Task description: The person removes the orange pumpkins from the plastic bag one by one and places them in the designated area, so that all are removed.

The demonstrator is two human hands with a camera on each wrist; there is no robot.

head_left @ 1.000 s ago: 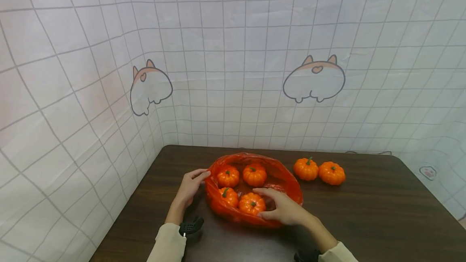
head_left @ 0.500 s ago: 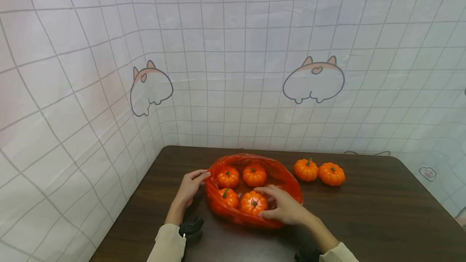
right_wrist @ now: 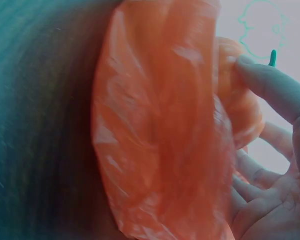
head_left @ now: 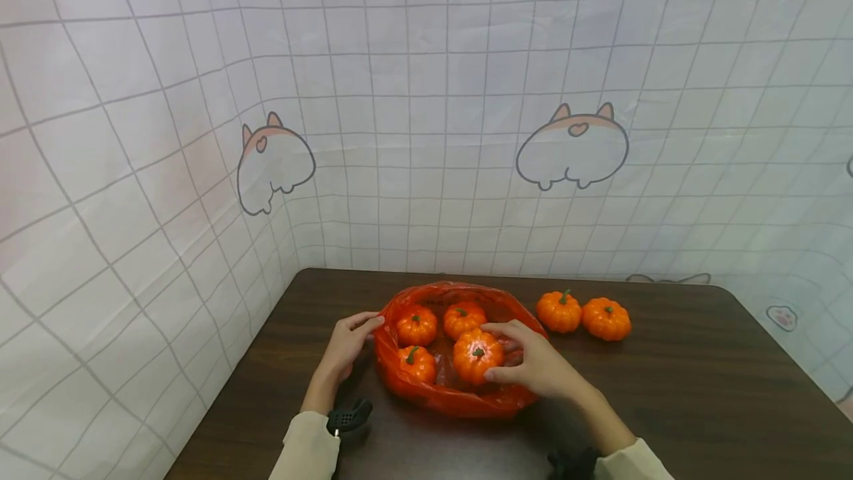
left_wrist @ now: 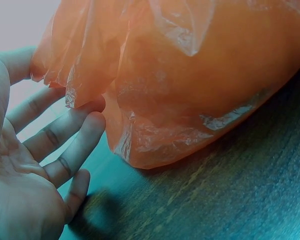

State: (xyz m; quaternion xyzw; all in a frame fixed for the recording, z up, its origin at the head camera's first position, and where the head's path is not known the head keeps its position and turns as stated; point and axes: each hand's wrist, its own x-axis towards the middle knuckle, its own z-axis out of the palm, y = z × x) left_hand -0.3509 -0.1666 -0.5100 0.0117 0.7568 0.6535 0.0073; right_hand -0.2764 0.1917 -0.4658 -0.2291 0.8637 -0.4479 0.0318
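Observation:
A red plastic bag (head_left: 460, 401) lies with its mouth spread wide on the table. My left hand (head_left: 347, 343) pinches its left rim; in the left wrist view the bag's edge (left_wrist: 87, 65) hangs between thumb and fingers. Over the bag's right part, my right hand (head_left: 541, 363) grips a small orange pumpkin (head_left: 477, 356) from the right side. The right wrist view shows the thumb on that pumpkin (right_wrist: 235, 100), partly behind the bag's wall (right_wrist: 160, 125). Inside the bag sit three more pumpkins: front left (head_left: 418, 365), back left (head_left: 416, 326) and back middle (head_left: 463, 319).
Two more small pumpkins stand side by side on the table behind and right of the bag, a left one (head_left: 559, 311) and a right one (head_left: 606, 319). The dark wooden table (head_left: 686, 376) ends at a white gridded cloth (head_left: 426, 191) behind it.
My right hand has lifted the pumpkin from the front of the bag, bringing it up and slightly right. My left hand has stayed at the bag's left rim.

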